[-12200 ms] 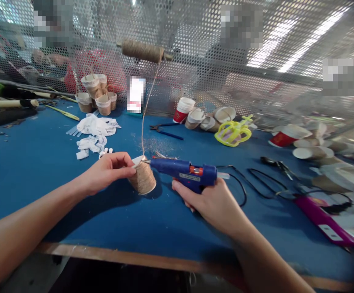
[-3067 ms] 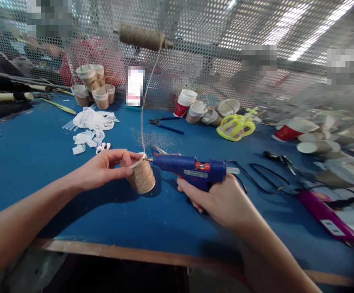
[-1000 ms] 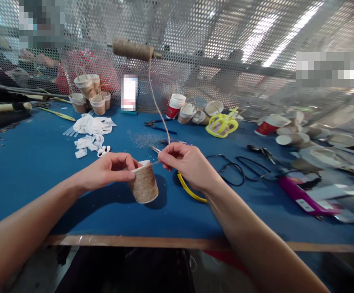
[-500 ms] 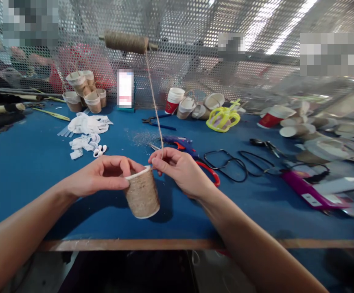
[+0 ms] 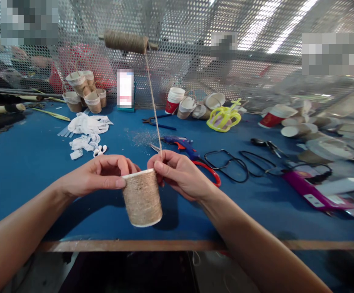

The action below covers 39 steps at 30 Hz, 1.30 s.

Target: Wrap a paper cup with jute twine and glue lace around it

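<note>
A cup wrapped in brown twine [image 5: 143, 198], with a white rim and base edge, hangs slightly tilted above the table's front part. My left hand [image 5: 103, 174] is closed on its rim at the left, thumb outside and fingers inside or behind. At the right of the rim, my right hand [image 5: 177, 171] pinches the twine [image 5: 153, 101], and its fingers are against the cup's edge. Upward the strand runs taut to a twine spool [image 5: 125, 42] on a rod by the mesh panel. The right fingertips are partly hidden behind the cup.
Behind my right hand lie a blue glue gun [image 5: 181, 143] and red-handled scissors [image 5: 209, 171]. Pliers [image 5: 160, 122], white scraps [image 5: 88, 123] and a yellow wire-like crown [image 5: 224, 118] lie farther back. Wrapped cups [image 5: 93, 101] stand at the back left. A purple power strip [image 5: 311, 191] is on the right.
The cup has turned and tipped so more of its wrapped side faces me, and it sits slightly lower. My right hand has come closer against its rim, still pinching the twine.
</note>
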### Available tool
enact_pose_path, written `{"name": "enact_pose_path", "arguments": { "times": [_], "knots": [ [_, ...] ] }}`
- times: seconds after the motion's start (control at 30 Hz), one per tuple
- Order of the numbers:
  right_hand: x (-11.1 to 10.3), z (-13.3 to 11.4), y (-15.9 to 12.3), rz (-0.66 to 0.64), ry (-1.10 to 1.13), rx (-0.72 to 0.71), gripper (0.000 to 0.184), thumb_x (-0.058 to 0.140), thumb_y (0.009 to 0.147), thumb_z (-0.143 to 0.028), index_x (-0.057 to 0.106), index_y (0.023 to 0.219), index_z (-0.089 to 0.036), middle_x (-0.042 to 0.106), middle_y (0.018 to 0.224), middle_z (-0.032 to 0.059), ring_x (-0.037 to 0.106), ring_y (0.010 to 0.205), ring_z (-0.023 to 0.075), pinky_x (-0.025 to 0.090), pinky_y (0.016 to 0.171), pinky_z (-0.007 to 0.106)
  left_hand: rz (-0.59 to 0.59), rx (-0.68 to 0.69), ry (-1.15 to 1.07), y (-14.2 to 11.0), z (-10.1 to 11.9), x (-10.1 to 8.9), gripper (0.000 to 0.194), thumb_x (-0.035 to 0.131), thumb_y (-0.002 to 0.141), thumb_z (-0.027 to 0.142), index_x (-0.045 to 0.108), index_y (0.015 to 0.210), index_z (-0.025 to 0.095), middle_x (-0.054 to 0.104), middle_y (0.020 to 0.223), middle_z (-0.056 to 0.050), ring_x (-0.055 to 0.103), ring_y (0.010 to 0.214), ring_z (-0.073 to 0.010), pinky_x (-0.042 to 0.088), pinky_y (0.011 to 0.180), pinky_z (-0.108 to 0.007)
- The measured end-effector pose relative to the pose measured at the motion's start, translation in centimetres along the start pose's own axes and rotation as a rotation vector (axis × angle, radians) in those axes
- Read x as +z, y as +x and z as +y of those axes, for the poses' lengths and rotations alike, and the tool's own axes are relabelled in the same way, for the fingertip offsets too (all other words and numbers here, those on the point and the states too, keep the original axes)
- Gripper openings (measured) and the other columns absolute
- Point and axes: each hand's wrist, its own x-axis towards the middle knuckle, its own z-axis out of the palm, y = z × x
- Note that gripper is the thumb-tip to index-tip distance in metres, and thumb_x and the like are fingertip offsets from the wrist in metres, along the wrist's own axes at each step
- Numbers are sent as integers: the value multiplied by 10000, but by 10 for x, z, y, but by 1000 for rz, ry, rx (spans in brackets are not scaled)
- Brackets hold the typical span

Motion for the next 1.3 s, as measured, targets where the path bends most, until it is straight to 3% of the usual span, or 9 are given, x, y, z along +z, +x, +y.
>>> {"name": "enact_pose_path", "arguments": {
  "times": [0.2, 0.43, 0.73, 0.9, 1.13, 1.3],
  "knots": [
    [-5, -3, -1, -15, -27, -69, 215, 678, 740, -314, 535, 712, -156, 573, 710, -21, 498, 557, 52, 409, 508, 203, 92, -29, 12, 0, 3, -1, 186, 680, 739, 304, 586, 720, 145, 653, 890, -72, 593, 890, -200, 452, 775, -316],
    [-2, -5, -2, 52, -280, -118, 133, 615, 771, -240, 516, 717, -170, 542, 685, -26, 499, 558, 67, 430, 531, 227, 153, -107, 202, 2, 1, -5, 208, 684, 710, 307, 589, 811, 152, 632, 876, -48, 574, 799, -158, 439, 709, -268],
    [5, 2, -5, 89, -580, -172, 127, 578, 788, -284, 522, 726, -189, 525, 685, -13, 492, 633, 114, 425, 597, 267, 245, -113, 585, 11, -3, 20, 180, 602, 740, 310, 595, 754, 130, 621, 756, -36, 545, 722, -152, 433, 672, -269],
    [7, 1, -6, 91, -594, -158, 122, 573, 791, -286, 529, 733, -189, 538, 707, -2, 500, 650, 122, 439, 623, 279, 291, -97, 573, 13, -7, 24, 150, 569, 757, 285, 571, 719, 140, 623, 734, -33, 543, 714, -148, 428, 662, -264],
    [6, -6, -5, 66, -442, -104, 154, 573, 785, -300, 502, 714, -184, 567, 747, 6, 453, 539, 77, 401, 514, 243, 324, -68, 461, 12, -8, 22, 175, 599, 746, 300, 553, 708, 136, 630, 790, -49, 556, 735, -153, 448, 691, -281],
    [6, -5, -5, 69, -453, -101, 165, 575, 784, -311, 500, 713, -183, 531, 691, -13, 445, 533, 76, 392, 507, 238, 317, -67, 403, 11, -11, 20, 173, 607, 743, 300, 548, 717, 140, 616, 794, -48, 545, 738, -149, 432, 695, -281]
  ]
}}
